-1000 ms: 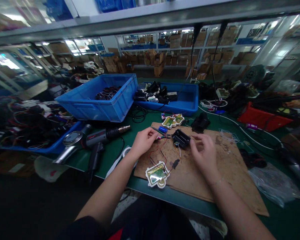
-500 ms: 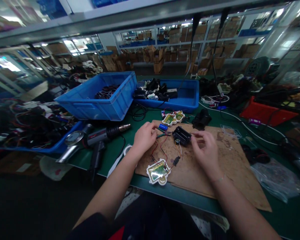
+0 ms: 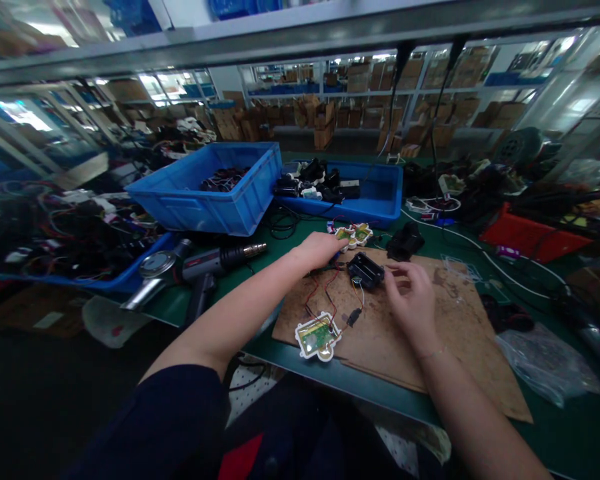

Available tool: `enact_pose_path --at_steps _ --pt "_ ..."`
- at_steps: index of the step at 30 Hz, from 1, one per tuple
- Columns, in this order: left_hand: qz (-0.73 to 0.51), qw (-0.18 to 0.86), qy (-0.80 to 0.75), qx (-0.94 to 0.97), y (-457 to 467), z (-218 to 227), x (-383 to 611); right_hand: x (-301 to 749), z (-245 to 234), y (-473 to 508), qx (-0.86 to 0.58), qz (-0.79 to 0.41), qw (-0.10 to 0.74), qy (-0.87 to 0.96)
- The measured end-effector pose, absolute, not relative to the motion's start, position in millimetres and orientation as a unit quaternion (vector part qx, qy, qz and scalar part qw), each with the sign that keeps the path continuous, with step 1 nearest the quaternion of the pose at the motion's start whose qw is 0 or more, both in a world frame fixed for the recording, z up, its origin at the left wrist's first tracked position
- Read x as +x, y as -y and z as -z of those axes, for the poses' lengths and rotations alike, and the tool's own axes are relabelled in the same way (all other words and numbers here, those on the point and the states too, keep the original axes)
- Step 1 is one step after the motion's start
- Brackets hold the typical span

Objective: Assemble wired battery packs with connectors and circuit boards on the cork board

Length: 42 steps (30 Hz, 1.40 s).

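My left hand (image 3: 323, 249) reaches over the back of the cardboard, fingers stretched toward two white-framed circuit boards (image 3: 361, 233); its fingertips overlap the nearer one, and I cannot tell whether they touch. Under that hand, a blue cylinder is mostly covered. My right hand (image 3: 411, 288) has thumb and fingers closed at the right edge of an open black plastic case (image 3: 365, 271). Thin wires run from the case to a small black connector (image 3: 353, 317). Closer to me lies another white-framed circuit board (image 3: 318, 337) with red and black wires.
Left of the cardboard mat (image 3: 390, 347) lies a heat gun (image 3: 215, 263). Blue bins (image 3: 195, 212) with parts stand behind. A black part (image 3: 405, 241), a plastic bag (image 3: 550, 363) and a red bin (image 3: 530, 233) are on the right. A shelf (image 3: 300, 33) crosses overhead.
My left hand has moved forward and right, from beside the blue cylinder to the boards at the back, covering the cylinder. My right hand stays at the black case.
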<state>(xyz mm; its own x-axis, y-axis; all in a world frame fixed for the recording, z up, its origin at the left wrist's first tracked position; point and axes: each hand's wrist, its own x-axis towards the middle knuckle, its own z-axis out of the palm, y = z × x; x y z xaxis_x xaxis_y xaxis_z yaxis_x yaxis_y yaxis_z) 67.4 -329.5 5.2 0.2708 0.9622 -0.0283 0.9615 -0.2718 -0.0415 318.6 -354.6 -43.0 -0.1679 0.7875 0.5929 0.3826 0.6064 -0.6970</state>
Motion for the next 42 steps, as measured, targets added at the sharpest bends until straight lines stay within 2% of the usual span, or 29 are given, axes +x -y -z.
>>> enact_pose_path --at_steps 6,11,16,19,22,25,29,33,40,42 --pt "-0.071 -0.005 0.587 -0.806 316.9 -10.6 67.4 317.9 39.5 358.1 -0.391 -0.189 0.515 0.739" --pt "-0.044 0.009 0.601 -0.798 323.9 -30.2 60.3 319.4 35.2 361.5 -0.387 -0.178 0.526 0.736" --pt "0.049 0.045 0.629 -0.775 385.6 -68.6 39.8 319.7 34.2 364.6 -0.386 -0.17 0.537 0.731" --pt "0.221 -0.033 0.666 -0.712 445.6 -80.5 29.1 318.0 30.6 371.5 -0.371 -0.163 0.55 0.73" --pt "0.319 -0.194 0.701 -0.607 503.3 -69.9 29.7 309.6 19.8 390.9 -0.32 -0.145 0.554 0.754" --pt "0.399 -0.297 0.694 -0.521 541.7 -47.0 42.3 290.2 3.9 421.9 -0.234 -0.157 0.483 0.829" --pt "0.474 -0.347 0.673 -0.449 563.1 -30.4 62.4 255.4 -9.6 457.4 -0.108 -0.169 0.362 0.91" --pt "0.519 -0.403 0.633 -0.409 574.1 -23.9 75.4 237.7 -1.8 470.6 -0.074 -0.128 0.304 0.941" --pt "0.508 -0.426 0.597 -0.451 589.3 10.1 76.1 256.3 23.2 484.4 -0.061 -0.12 0.332 0.934" --pt "0.485 -0.357 0.628 -0.493 583.2 16.1 55.9 261.1 25.9 489.1 -0.092 -0.144 0.355 0.919"
